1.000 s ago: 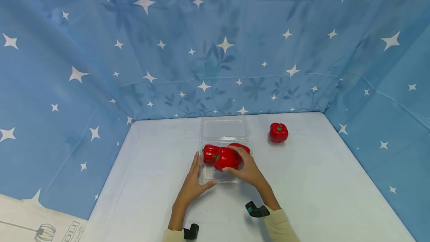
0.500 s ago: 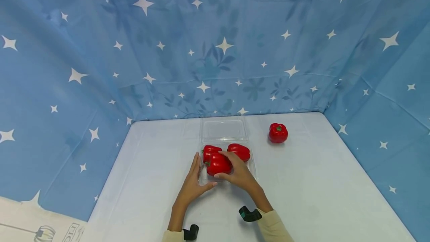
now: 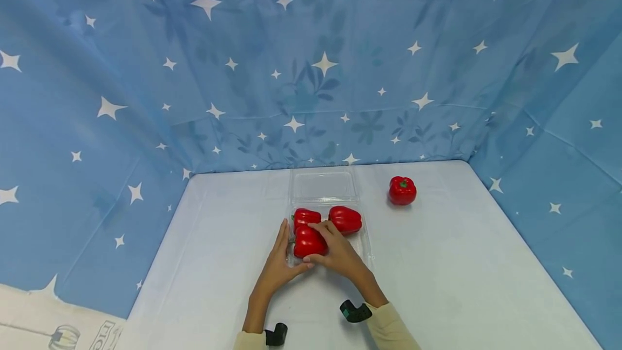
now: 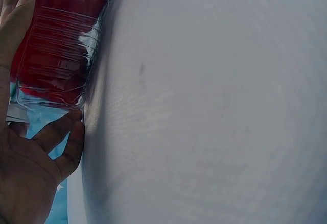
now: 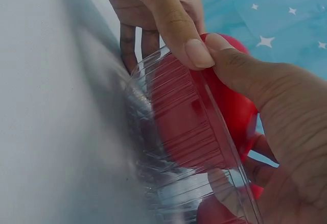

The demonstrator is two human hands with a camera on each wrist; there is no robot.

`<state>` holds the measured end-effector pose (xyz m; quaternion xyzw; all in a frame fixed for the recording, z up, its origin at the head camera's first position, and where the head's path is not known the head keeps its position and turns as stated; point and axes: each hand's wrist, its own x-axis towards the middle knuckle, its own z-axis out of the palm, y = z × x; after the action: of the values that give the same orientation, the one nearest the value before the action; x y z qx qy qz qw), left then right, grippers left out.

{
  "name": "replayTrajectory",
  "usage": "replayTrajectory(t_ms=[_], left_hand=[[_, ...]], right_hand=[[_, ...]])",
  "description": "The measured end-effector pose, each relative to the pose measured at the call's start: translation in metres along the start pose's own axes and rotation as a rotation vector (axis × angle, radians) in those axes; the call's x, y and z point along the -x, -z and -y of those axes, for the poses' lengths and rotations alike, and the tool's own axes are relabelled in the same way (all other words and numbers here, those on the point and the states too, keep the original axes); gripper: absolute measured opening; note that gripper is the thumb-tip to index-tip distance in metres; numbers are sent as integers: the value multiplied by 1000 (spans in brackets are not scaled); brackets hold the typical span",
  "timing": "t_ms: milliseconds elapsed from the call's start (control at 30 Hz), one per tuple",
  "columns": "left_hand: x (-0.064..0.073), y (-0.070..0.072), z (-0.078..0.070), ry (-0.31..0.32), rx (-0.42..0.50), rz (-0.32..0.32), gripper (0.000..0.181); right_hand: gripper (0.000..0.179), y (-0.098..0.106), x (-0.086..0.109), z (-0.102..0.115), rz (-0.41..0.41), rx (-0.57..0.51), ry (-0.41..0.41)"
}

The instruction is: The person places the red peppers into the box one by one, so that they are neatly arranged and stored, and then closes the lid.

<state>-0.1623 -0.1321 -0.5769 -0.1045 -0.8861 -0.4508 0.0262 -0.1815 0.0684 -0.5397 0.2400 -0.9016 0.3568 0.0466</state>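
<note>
My right hand grips a red bell pepper low in the front left of a clear plastic clamshell container. In the right wrist view the pepper bulges above the rim, its lower part seen through the ribbed wall. My left hand steadies the container, straight fingers along its left side and thumb at the front rim, the two thumbs meeting there. Behind the held pepper lie a second red bell pepper at the back left and a third at the back right.
The container's hinged lid lies folded back on the white table. Another red bell pepper stands to the right, near the back edge. Blue star-patterned cloth hangs behind and at both sides.
My right hand has carried the bell pepper left and toward the front, down into the container's front left. The back-right pepper is now uncovered. The left hand has stayed in place.
</note>
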Motion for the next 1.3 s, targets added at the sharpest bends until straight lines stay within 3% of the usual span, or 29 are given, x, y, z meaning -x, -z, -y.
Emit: replayTrajectory(t_ms=[233,700,967,1300], left_hand=[[1,0,0,25,4,19,118],[-2,1,-3,18,2,23,116],[0,1,-3,36,2,29,116],[0,1,-3,21,0,21,116]], right_hand=[[76,0,1,-1,46,9,-17],[62,-1,-2,-6,19,-46,17],[58,-3,-3,-6,13,-13,-24],[59,0,-3,-4,32,17,-10]])
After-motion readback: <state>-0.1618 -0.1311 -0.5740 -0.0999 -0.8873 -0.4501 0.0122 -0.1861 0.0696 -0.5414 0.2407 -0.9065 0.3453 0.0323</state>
